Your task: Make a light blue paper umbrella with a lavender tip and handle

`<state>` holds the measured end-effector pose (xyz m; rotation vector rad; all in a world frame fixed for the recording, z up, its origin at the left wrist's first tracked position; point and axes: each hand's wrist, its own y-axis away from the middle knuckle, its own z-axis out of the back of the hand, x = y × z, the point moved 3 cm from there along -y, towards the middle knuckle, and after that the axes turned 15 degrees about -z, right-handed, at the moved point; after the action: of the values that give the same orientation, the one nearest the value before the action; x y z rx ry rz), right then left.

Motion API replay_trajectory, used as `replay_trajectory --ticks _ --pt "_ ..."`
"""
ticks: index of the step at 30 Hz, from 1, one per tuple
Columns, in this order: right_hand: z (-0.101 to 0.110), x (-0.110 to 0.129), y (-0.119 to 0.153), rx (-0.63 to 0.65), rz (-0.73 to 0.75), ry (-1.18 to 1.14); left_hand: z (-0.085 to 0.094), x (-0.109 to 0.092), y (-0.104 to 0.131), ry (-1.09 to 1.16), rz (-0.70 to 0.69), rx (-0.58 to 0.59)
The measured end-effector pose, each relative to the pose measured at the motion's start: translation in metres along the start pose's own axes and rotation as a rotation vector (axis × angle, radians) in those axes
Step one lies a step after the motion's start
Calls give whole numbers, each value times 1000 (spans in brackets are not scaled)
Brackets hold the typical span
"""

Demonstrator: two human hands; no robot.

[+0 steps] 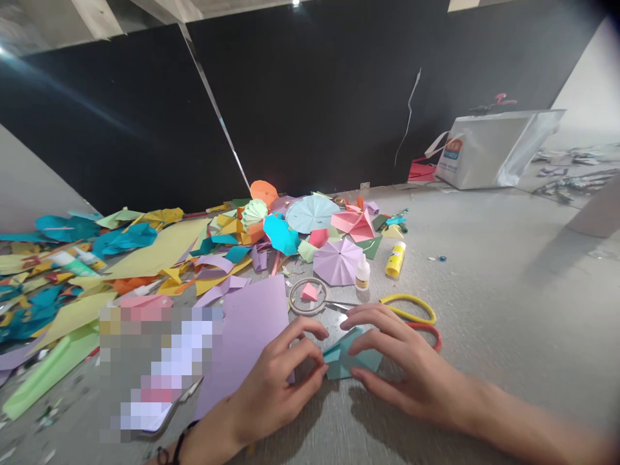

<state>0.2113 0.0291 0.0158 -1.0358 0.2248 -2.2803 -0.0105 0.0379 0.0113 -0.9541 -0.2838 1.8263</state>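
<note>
The teal paper (341, 363), lying left-right, is pinched at its left end by the left hand (283, 368); its right part is spanned by the right hand's (409, 355) parted fingers.

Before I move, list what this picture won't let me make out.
In the head view:
- teal paper: partly under the right hand
- scissors: middle behind that hand's fingers
- pixelated patch: contents blurred out
- small bottle: label too small to read
- right forearm: cut off by the edge
</note>
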Motion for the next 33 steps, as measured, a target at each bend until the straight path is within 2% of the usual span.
replay_trajectory --ticks 7,12,16,21,25,29,31,33 --pt "0 0 -1 -17 9 2 7 1 0 36 60 -71" --pt "4 3 0 -62 31 -23 8 12 4 194 299 -231" --pt "8 6 0 -68 20 -32 10 22 8 192 424 -329" --pt "6 4 0 -97 -7 -25 10 28 9 228 443 -346" --pt "7 -14 -4 -118 -183 58 9 31 9 316 428 -362" --pt "30 -32 -11 -55 -316 148 10 32 6 501 395 -363" --pt "47 -36 -12 14 -337 177 10 30 5 564 402 -348" --pt "61 -40 -12 150 -417 215 9 28 3 617 425 -333"
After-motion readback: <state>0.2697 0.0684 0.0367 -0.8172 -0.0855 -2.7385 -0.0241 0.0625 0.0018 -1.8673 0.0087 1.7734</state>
